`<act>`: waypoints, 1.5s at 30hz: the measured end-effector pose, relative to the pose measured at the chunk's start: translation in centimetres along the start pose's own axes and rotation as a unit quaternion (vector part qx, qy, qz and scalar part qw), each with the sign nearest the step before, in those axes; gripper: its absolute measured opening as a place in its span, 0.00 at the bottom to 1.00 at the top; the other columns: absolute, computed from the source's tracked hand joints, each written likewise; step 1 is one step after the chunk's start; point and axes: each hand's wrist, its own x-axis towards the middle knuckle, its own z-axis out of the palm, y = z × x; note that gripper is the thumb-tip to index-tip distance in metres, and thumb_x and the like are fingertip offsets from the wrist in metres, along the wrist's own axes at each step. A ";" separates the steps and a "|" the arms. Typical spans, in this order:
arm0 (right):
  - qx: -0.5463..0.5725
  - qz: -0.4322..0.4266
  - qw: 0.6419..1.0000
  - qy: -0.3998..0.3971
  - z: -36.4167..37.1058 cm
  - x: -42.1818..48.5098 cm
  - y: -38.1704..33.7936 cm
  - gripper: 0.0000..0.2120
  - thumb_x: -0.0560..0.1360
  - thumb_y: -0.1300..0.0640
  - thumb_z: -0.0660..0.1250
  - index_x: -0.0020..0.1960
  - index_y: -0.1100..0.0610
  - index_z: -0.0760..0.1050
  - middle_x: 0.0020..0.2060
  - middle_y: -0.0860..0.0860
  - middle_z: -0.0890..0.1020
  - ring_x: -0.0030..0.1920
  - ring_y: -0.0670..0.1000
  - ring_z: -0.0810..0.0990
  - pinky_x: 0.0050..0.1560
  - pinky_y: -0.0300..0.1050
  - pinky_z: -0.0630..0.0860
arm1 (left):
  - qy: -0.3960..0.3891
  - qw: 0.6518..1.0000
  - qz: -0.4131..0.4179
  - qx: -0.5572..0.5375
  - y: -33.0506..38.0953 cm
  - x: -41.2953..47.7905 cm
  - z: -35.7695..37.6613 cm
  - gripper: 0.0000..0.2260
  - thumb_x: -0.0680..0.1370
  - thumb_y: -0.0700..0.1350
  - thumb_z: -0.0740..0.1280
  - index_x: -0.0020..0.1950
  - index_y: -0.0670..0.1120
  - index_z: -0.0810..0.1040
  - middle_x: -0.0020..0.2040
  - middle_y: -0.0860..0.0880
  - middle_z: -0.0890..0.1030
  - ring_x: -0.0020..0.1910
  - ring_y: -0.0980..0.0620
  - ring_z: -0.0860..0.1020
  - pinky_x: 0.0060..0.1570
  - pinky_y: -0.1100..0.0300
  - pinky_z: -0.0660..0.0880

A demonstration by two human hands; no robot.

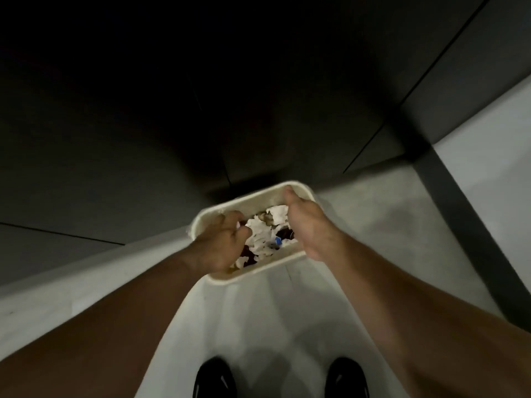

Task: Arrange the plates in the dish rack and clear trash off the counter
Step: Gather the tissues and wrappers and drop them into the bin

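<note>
Looking straight down, we see a cream rectangular plastic bin (253, 275) with rounded corners standing on the pale grey floor (373, 225), its far side close to the dark grey cabinet fronts (143, 139). The bin holds the crumpled white paper and dark wrapper trash (267, 239), with a small blue scrap among it; the heap fills the opening between the two hands.

The right hand (307, 225) grasps the bin at its far right corner: we see the thumb lying along the inside of the rim, while the rest of the hand wraps over the outer edge, so the fingers themselves are hidden.

The left hand (222, 242) sits over the left part of the opening, its fingers curled downward and touching the white paper. The picture is blurred there, and we cannot tell whether those fingers pinch a piece of paper or merely rest on it.

Both bare forearms reach in from the lower corners. At the bottom edge we make out the toes of two black shoes (215, 377), set apart on the floor, well short of the bin
</note>
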 end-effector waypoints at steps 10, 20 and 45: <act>0.011 -0.143 0.989 0.036 -6.0 -10.2 -2.1 0.13 0.81 0.46 0.60 0.61 0.47 0.80 0.54 0.44 0.81 0.59 0.46 0.77 0.62 0.47 0.72 | 0.115 0.985 0.126 -0.019 6.4 -8.9 -4.8 0.13 0.81 0.54 0.59 0.59 0.52 0.80 0.56 0.54 0.78 0.54 0.54 0.76 0.55 0.60 0.70; -0.121 -0.323 0.937 0.050 -14.4 -32.4 -13.8 0.16 0.80 0.44 0.63 0.67 0.41 0.72 0.63 0.38 0.72 0.60 0.37 0.71 0.49 0.27 0.67 | 0.227 0.936 0.267 -0.013 20.4 -29.4 -16.6 0.23 0.75 0.65 0.53 0.59 0.56 0.78 0.49 0.65 0.76 0.50 0.65 0.75 0.44 0.71 0.70; -0.384 -0.479 0.776 0.144 -21.8 -51.8 -36.5 0.21 0.80 0.45 0.64 0.72 0.48 0.69 0.68 0.43 0.71 0.67 0.43 0.69 0.65 0.42 0.71 | 0.390 0.843 0.362 0.082 34.7 -45.1 -38.7 0.23 0.77 0.66 0.54 0.62 0.54 0.76 0.50 0.64 0.71 0.49 0.61 0.74 0.49 0.62 0.72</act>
